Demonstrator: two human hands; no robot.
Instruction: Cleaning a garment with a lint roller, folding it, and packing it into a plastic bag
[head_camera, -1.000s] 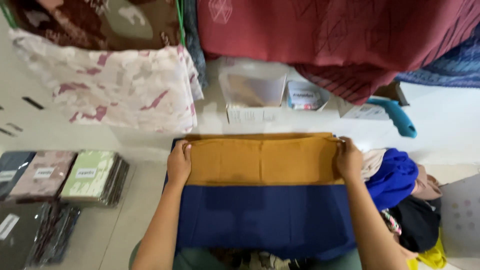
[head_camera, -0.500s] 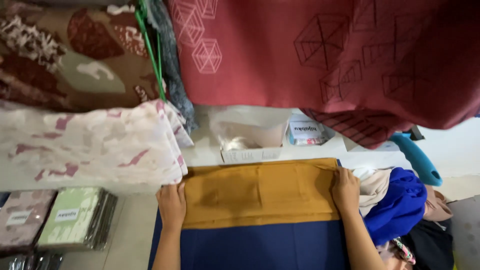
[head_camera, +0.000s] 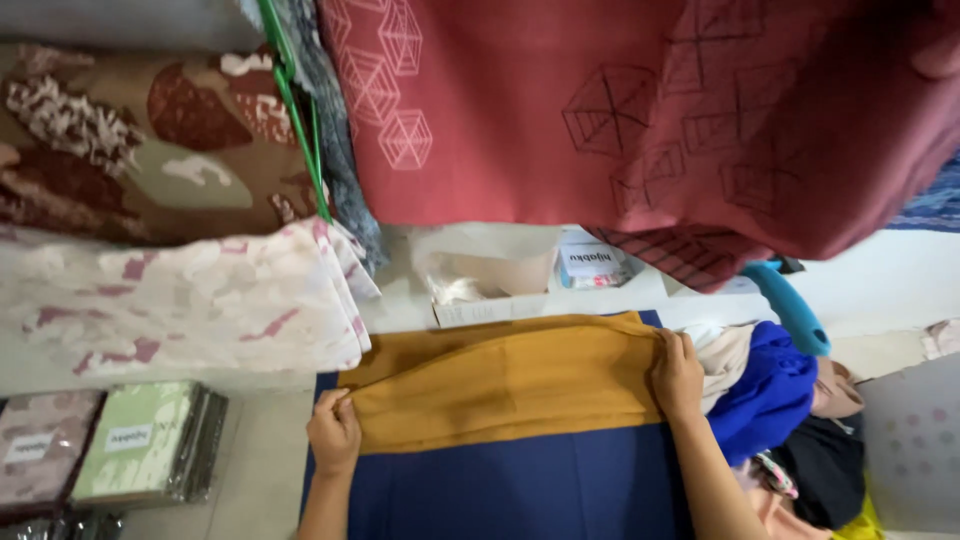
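A mustard-yellow cloth (head_camera: 505, 385) lies folded across a dark blue cloth (head_camera: 520, 490) on the floor. My left hand (head_camera: 335, 432) pinches the yellow cloth's left end, fingers closed on the fabric. At the right end, my right hand (head_camera: 678, 375) grips the cloth's upper corner. The yellow cloth is stretched between both hands, its far edge doubled over.
A red patterned cloth (head_camera: 640, 110) and a brown-and-pink patterned cloth (head_camera: 150, 250) hang overhead. Packaged cloths (head_camera: 140, 455) lie at the left. A heap of blue, beige and black fabric (head_camera: 775, 400) sits at the right. Small boxes (head_camera: 500, 285) stand beyond the yellow cloth.
The view has tilted up and the hanging cloths fill more of it. My left hand has dropped lower and closed on the yellow cloth's left end; the far edge has folded over.
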